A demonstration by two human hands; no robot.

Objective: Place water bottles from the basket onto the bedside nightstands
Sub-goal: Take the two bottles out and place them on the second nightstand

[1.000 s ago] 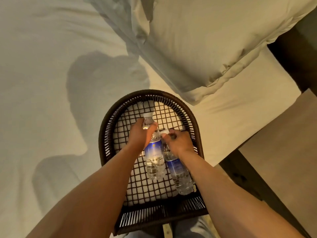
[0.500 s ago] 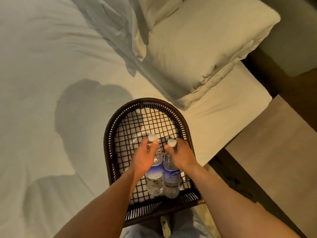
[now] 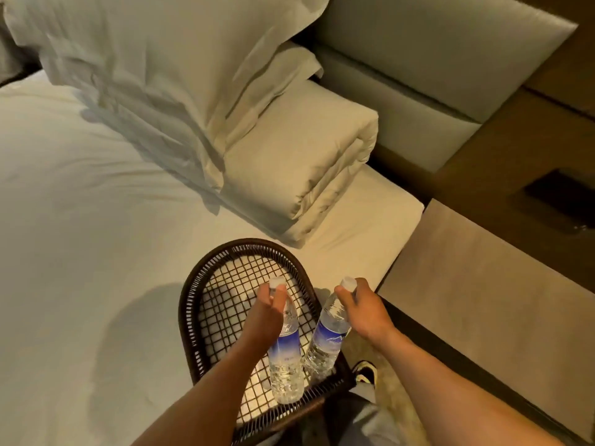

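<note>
A dark woven basket (image 3: pixel 193 304) lies on the bed near its front edge. My left hand (image 3: pixel 267 313) grips the neck of a clear water bottle with a blue label (image 3: pixel 286 358), held upright above the basket. My right hand (image 3: pixel 363 312) grips the neck of a second blue-labelled bottle (image 3: pixel 326 339), which hangs over the basket's right rim. Both bottles have white caps. A beige nightstand top (image 3: pixel 483 294) sits to the right of the bed, close to my right hand.
White pillows (image 3: pixel 199 91) and a folded duvet (image 3: pixel 306 162) lie at the head of the bed (image 3: pixel 80 236). A padded headboard (image 3: pixel 434 69) stands behind. A dark recess (image 3: pixel 560 191) lies beyond the nightstand. A shoe (image 3: pixel 365 371) shows on the floor by the bed.
Both hands have lifted the bottles upright out of the basket, and the right one has swung out over the basket's right rim. The view has tilted up toward the headboard and nightstand.
</note>
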